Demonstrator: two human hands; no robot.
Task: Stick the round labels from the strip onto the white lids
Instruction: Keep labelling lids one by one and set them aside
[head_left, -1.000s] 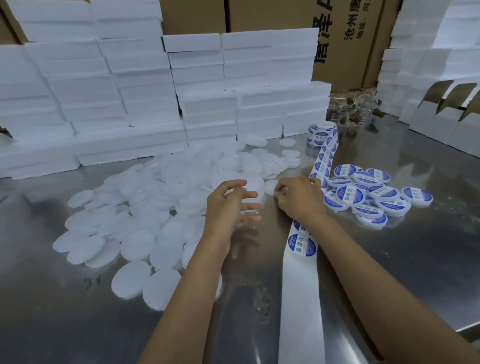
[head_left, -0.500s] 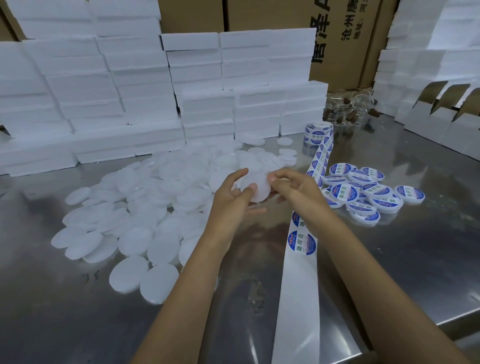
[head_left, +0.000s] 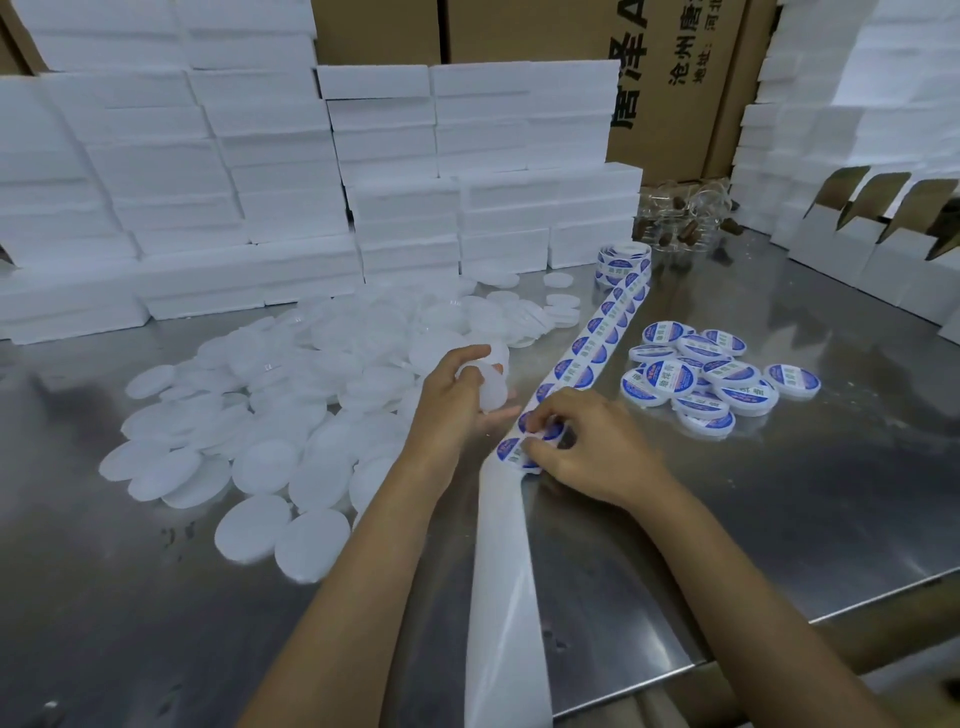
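- Lids (head_left: 270, 415), plain white and still unlabelled, lie heaped on the metal table (head_left: 779, 519), on the left.
- Just right of that heap, the left hand (head_left: 457, 395) grips one blank lid (head_left: 491, 387) in curled fingers, lifted off the table and tilted toward the strip.
- Next comes the strip (head_left: 597, 348), its long axis running from the near table edge away to the roll (head_left: 623, 262) at the back right; the nearest part is bare backing.
- On it rests the right hand (head_left: 587, 447), the nearer one, fingertips (head_left: 535, 423) pinching the first label (head_left: 545, 428) at the strip's left edge, so the label seems to need only a short carry leftward to the held lid.
- Farthest right, finished lids (head_left: 717, 379) with labels sit in a small pile.
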